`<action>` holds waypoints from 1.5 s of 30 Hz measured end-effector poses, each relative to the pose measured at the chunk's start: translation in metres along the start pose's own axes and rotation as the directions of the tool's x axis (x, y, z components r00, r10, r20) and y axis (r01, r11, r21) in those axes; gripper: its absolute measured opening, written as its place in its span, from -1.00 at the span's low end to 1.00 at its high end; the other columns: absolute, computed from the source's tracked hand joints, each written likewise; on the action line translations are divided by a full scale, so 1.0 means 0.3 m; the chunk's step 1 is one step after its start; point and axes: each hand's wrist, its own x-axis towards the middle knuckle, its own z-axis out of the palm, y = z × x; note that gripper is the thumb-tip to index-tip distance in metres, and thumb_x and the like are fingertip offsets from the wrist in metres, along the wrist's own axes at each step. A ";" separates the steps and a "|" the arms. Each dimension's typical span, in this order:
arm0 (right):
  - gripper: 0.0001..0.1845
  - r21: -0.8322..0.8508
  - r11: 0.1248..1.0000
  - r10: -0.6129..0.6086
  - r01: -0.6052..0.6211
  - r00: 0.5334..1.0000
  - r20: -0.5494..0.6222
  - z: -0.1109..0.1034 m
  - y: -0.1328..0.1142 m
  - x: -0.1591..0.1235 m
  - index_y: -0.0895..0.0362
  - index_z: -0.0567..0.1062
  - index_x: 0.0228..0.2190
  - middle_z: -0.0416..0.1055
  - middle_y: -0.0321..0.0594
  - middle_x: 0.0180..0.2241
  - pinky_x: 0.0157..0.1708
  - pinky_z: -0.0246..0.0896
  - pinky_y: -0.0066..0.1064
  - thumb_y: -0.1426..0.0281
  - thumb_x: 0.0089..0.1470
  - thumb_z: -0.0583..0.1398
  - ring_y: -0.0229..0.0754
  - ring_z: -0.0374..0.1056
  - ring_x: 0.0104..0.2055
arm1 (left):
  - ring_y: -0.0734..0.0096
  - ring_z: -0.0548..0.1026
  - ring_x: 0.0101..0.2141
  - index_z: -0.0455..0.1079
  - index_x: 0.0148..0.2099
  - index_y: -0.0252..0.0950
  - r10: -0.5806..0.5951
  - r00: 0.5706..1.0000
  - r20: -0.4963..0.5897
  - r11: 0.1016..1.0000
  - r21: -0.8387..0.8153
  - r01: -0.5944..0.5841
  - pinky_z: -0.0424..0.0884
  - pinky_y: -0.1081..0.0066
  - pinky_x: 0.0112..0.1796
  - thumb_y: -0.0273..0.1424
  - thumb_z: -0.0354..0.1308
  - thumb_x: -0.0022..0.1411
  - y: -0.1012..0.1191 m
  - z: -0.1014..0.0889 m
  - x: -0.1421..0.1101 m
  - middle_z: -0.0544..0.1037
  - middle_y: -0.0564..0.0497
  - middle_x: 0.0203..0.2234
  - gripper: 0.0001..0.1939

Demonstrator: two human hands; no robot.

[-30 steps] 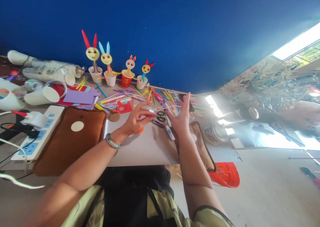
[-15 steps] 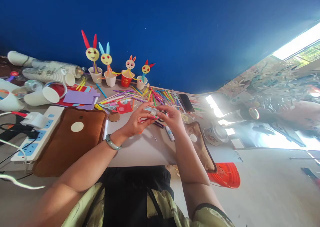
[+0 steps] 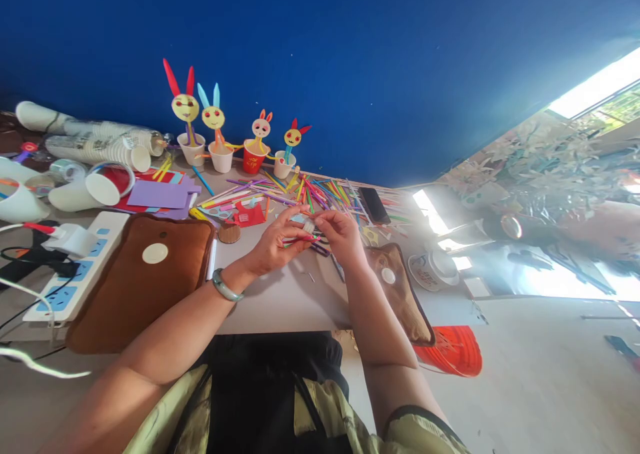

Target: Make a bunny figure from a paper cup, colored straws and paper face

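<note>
My left hand (image 3: 273, 244), with a green bangle on its wrist, pinches a small whitish object (image 3: 309, 226) above the white table (image 3: 280, 301). My right hand (image 3: 340, 237) meets it from the right, fingers curled and pinching the same small object. Both hands hover in front of a spread of coloured sticks (image 3: 320, 194). A glue tube partly shows under my right hand.
Four cup bunnies (image 3: 220, 131) stand along the blue wall. Stacked paper cups (image 3: 100, 147), coloured paper (image 3: 160, 194), a brown pad (image 3: 140, 274) and a power strip (image 3: 70, 267) lie left. A phone (image 3: 373, 204), a second brown pad (image 3: 400, 294) and a red basket (image 3: 453, 351) are right.
My right hand was open and raised with spread fingers; it came down and left to my left hand and closed on the small object there. My left hand stayed put.
</note>
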 end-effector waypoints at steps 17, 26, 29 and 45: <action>-0.71 0.261 0.965 0.078 -0.020 0.974 -0.213 0.038 -0.009 0.017 0.06 0.52 -0.44 0.58 -0.28 -0.39 -0.11 0.40 -0.28 0.12 0.03 0.37 -0.18 0.48 -0.29 | 0.35 0.59 -0.10 0.58 -0.15 -0.29 0.142 0.989 -0.037 0.990 0.023 -0.141 0.60 0.26 -0.06 -0.31 0.26 0.33 -0.016 0.012 -0.003 0.35 -0.24 0.20 -0.84; -0.61 0.543 0.826 0.294 -0.154 0.939 -0.180 -0.020 -0.047 0.061 0.07 0.47 -0.51 0.55 -0.36 -0.45 -0.38 0.46 -0.44 0.17 -0.22 0.51 -0.31 0.46 -0.47 | 0.22 0.53 0.07 0.61 -0.18 -0.26 0.150 0.989 -0.011 0.989 -0.017 -0.150 0.49 0.15 0.16 -0.34 0.26 0.33 -0.008 0.028 -0.007 0.42 -0.19 0.11 -0.87; -0.60 0.577 0.801 0.319 -0.159 0.929 -0.188 -0.023 -0.047 0.066 0.07 0.46 -0.50 0.56 -0.36 -0.45 -0.42 0.45 -0.48 0.19 -0.22 0.51 -0.31 0.48 -0.46 | 0.19 0.52 0.10 0.62 -0.15 -0.24 0.127 0.992 0.018 0.991 -0.037 -0.126 0.49 0.15 0.16 -0.34 0.27 0.32 -0.018 0.025 -0.005 0.44 -0.18 0.12 -0.87; -0.63 0.446 0.890 0.192 -0.097 0.966 -0.172 -0.001 -0.055 0.085 0.07 0.49 -0.49 0.55 -0.34 -0.46 -0.33 0.46 -0.43 0.12 -0.12 0.47 -0.29 0.48 -0.44 | 0.18 0.50 0.12 0.65 -0.22 -0.24 -0.213 0.976 0.043 0.935 -0.282 0.216 0.40 0.20 0.16 -0.26 0.38 0.21 0.019 -0.036 0.024 0.52 -0.16 0.12 -0.83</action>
